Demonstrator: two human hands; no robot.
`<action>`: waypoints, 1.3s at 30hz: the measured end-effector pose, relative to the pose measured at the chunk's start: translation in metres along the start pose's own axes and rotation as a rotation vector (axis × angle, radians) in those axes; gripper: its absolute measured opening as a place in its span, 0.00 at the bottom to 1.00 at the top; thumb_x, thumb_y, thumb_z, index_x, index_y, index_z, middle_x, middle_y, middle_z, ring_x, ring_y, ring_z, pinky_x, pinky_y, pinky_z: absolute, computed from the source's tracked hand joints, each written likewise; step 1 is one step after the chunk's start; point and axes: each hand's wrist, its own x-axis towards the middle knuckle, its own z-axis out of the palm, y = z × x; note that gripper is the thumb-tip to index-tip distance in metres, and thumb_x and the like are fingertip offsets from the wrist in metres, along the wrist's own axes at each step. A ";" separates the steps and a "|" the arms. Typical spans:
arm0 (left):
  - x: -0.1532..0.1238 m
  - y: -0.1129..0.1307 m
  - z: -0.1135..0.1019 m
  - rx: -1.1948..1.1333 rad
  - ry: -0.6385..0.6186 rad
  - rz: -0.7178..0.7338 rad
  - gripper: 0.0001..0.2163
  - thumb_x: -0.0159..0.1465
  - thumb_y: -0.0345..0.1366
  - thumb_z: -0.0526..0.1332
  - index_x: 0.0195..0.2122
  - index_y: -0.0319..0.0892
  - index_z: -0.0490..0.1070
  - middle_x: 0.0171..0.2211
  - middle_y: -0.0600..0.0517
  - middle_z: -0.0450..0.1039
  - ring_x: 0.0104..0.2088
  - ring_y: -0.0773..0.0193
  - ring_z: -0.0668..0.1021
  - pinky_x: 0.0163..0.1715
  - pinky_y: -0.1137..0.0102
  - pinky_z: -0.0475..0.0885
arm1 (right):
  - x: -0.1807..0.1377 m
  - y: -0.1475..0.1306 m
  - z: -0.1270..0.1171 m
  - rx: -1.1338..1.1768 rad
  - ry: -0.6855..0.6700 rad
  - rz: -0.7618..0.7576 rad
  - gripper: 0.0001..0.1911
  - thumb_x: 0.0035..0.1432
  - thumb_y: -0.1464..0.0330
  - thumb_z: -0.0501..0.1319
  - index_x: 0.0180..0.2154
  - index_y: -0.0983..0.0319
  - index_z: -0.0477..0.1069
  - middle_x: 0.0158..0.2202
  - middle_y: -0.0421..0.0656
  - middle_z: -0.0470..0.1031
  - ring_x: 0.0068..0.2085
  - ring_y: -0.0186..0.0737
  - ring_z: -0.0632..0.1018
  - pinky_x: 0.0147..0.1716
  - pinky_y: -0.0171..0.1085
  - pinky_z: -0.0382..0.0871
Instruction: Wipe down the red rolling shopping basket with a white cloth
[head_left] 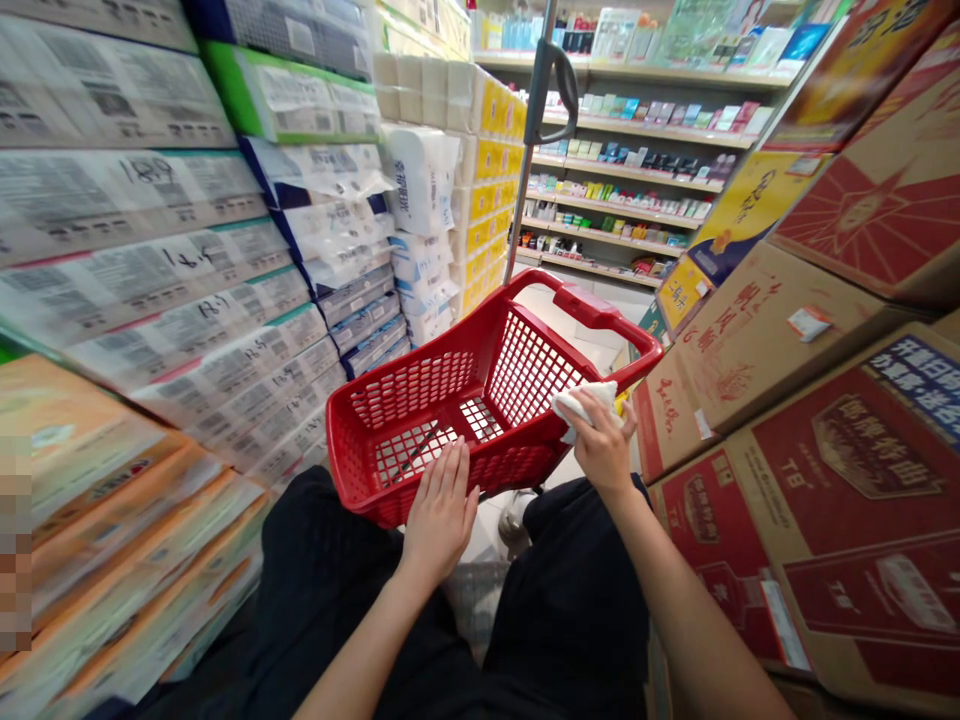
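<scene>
A red plastic shopping basket (420, 400) sits tilted between my knees, its open top turned toward me and nothing inside it. My left hand (441, 510) lies flat against the basket's near wall, fingers together and stretched out. My right hand (602, 445) is closed on a white cloth (581, 402) and presses it on the basket's right rim. The basket's red handle (592, 305) stands up at the far side.
Stacked packs of tissue and paper goods (187, 290) form a wall on the left. Red and brown cartons (817, 420) are piled on the right. A grey trolley handle pole (541, 110) rises behind the basket. Shelves of small goods (637, 150) line the back.
</scene>
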 end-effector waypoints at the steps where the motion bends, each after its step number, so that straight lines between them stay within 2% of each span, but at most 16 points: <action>1: 0.000 0.000 0.000 0.001 0.002 0.000 0.30 0.70 0.39 0.50 0.70 0.34 0.42 0.68 0.42 0.54 0.67 0.53 0.59 0.65 0.57 0.55 | 0.002 0.004 -0.002 -0.001 0.006 0.023 0.27 0.60 0.80 0.52 0.53 0.50 0.72 0.58 0.39 0.72 0.61 0.40 0.70 0.64 0.50 0.37; 3: 0.000 0.000 0.000 0.000 0.000 -0.001 0.30 0.70 0.39 0.50 0.70 0.34 0.42 0.68 0.42 0.54 0.67 0.53 0.59 0.65 0.57 0.55 | 0.002 0.000 0.000 0.016 0.032 0.089 0.27 0.59 0.81 0.51 0.53 0.50 0.72 0.58 0.40 0.72 0.61 0.41 0.69 0.64 0.50 0.40; 6: -0.001 0.000 0.000 -0.010 -0.004 -0.001 0.30 0.70 0.39 0.51 0.70 0.34 0.42 0.68 0.41 0.54 0.67 0.53 0.58 0.65 0.57 0.55 | -0.006 -0.032 0.012 0.072 0.066 0.164 0.27 0.58 0.81 0.50 0.53 0.53 0.72 0.58 0.42 0.72 0.62 0.42 0.69 0.63 0.50 0.43; 11: -0.002 0.000 -0.001 -0.002 -0.011 0.002 0.30 0.69 0.34 0.50 0.70 0.33 0.42 0.68 0.41 0.54 0.68 0.53 0.58 0.65 0.57 0.56 | -0.028 -0.115 0.034 0.230 -0.018 0.078 0.27 0.60 0.80 0.51 0.56 0.52 0.70 0.58 0.41 0.72 0.61 0.41 0.69 0.63 0.48 0.43; 14: -0.001 0.000 -0.004 0.006 -0.025 0.003 0.31 0.67 0.30 0.50 0.70 0.33 0.41 0.68 0.41 0.53 0.68 0.54 0.58 0.65 0.57 0.56 | -0.036 -0.137 0.040 0.251 -0.041 0.040 0.27 0.62 0.78 0.52 0.59 0.52 0.66 0.59 0.42 0.71 0.61 0.42 0.69 0.63 0.48 0.44; 17: 0.000 0.001 -0.006 0.010 -0.031 0.002 0.31 0.66 0.29 0.50 0.70 0.33 0.41 0.68 0.41 0.54 0.68 0.54 0.58 0.65 0.57 0.57 | -0.034 -0.121 0.040 0.234 -0.048 -0.075 0.26 0.63 0.76 0.53 0.59 0.49 0.66 0.59 0.40 0.72 0.60 0.41 0.70 0.64 0.47 0.42; 20: 0.000 0.001 -0.005 0.008 -0.024 0.005 0.31 0.67 0.30 0.49 0.70 0.34 0.40 0.67 0.41 0.55 0.67 0.53 0.59 0.65 0.57 0.57 | -0.024 -0.077 0.031 0.169 -0.030 -0.145 0.24 0.63 0.76 0.53 0.56 0.48 0.69 0.58 0.39 0.73 0.60 0.40 0.70 0.64 0.47 0.42; 25: 0.000 0.000 -0.004 0.010 -0.021 0.008 0.30 0.69 0.33 0.49 0.70 0.34 0.40 0.68 0.42 0.54 0.67 0.53 0.59 0.65 0.57 0.56 | -0.004 -0.002 0.004 0.023 -0.006 -0.055 0.25 0.60 0.78 0.54 0.54 0.50 0.72 0.58 0.40 0.72 0.60 0.40 0.70 0.64 0.47 0.40; 28: 0.000 0.001 -0.003 0.008 -0.025 -0.001 0.30 0.69 0.34 0.49 0.70 0.34 0.41 0.68 0.42 0.53 0.68 0.53 0.58 0.65 0.57 0.55 | 0.001 0.010 -0.001 0.009 0.025 0.023 0.27 0.59 0.80 0.52 0.53 0.51 0.73 0.58 0.41 0.72 0.60 0.41 0.70 0.63 0.48 0.40; 30: -0.001 0.001 -0.003 0.003 -0.028 -0.006 0.29 0.70 0.35 0.49 0.70 0.34 0.42 0.68 0.42 0.53 0.68 0.54 0.58 0.66 0.57 0.55 | -0.001 -0.002 0.004 0.034 0.072 0.097 0.27 0.58 0.80 0.52 0.53 0.52 0.73 0.57 0.41 0.73 0.61 0.42 0.70 0.62 0.48 0.43; 32: -0.001 0.001 -0.003 -0.005 -0.030 -0.007 0.29 0.70 0.35 0.49 0.70 0.34 0.42 0.68 0.42 0.53 0.68 0.54 0.57 0.66 0.57 0.54 | -0.008 -0.030 0.014 0.082 0.094 0.138 0.27 0.58 0.81 0.51 0.53 0.52 0.73 0.56 0.42 0.74 0.60 0.42 0.70 0.62 0.48 0.44; 36: -0.002 0.000 -0.002 -0.014 -0.027 -0.003 0.29 0.70 0.36 0.48 0.70 0.34 0.42 0.68 0.42 0.52 0.68 0.54 0.57 0.66 0.57 0.54 | -0.029 -0.100 0.033 0.213 0.022 0.066 0.27 0.60 0.80 0.51 0.55 0.52 0.71 0.57 0.42 0.73 0.60 0.43 0.71 0.62 0.48 0.44; 39: -0.002 0.000 -0.003 -0.011 -0.029 0.002 0.28 0.71 0.36 0.48 0.70 0.34 0.42 0.68 0.42 0.53 0.68 0.54 0.57 0.66 0.57 0.55 | -0.039 -0.132 0.040 0.256 -0.001 0.054 0.25 0.61 0.78 0.52 0.55 0.52 0.71 0.57 0.43 0.73 0.60 0.43 0.71 0.62 0.48 0.44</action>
